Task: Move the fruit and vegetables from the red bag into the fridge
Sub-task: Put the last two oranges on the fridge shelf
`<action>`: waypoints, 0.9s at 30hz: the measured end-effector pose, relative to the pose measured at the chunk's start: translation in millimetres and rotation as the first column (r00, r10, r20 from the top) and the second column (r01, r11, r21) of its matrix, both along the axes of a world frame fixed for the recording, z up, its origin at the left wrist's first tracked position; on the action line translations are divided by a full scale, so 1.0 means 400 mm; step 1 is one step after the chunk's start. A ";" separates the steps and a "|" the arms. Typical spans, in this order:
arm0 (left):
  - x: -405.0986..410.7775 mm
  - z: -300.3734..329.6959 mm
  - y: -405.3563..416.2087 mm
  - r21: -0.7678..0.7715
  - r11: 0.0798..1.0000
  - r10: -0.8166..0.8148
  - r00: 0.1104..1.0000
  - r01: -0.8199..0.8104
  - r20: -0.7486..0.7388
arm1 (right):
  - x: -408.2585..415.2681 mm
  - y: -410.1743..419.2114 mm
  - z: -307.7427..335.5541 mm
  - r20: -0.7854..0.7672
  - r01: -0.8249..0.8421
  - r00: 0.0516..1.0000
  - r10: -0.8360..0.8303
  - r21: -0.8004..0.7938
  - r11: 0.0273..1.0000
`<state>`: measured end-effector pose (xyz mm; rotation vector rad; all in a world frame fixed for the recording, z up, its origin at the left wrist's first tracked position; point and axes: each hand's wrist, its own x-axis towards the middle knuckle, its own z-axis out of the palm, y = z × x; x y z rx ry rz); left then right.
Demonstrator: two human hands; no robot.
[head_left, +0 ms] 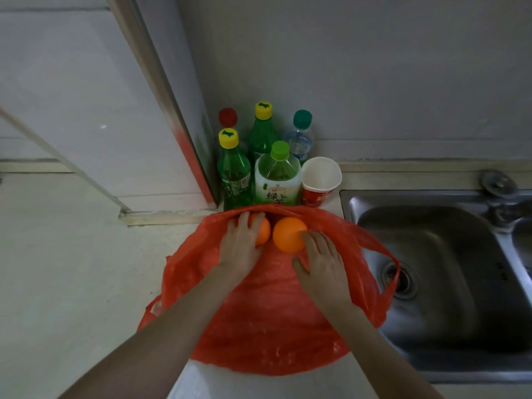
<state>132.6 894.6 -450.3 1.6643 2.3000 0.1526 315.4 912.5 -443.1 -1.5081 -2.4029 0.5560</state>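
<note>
A red plastic bag [267, 321] lies flat on the white counter, its mouth facing the bottles at the back. Two oranges sit at that mouth. My left hand [240, 244] lies over the left orange [264, 232], fingers curled around it. The right orange [288, 234] is fully in sight, and my right hand [321, 262] touches its right side with spread fingertips, the palm resting on the bag. What else is inside the bag is hidden. A white surface at the upper left may be the fridge [72, 90]; it is shut.
Several plastic bottles [277, 174] and a paper cup [320, 180] stand right behind the bag against the wall. A steel sink [431, 269] lies to the right, and one bag handle [387, 272] hangs over its edge. A pale counter [72, 269] stretches left.
</note>
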 end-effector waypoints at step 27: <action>-0.057 0.079 -0.332 0.164 0.961 0.197 0.968 -0.222 0.153 | -0.156 0.013 -0.006 0.098 -0.138 0.984 0.149 -0.109 0.984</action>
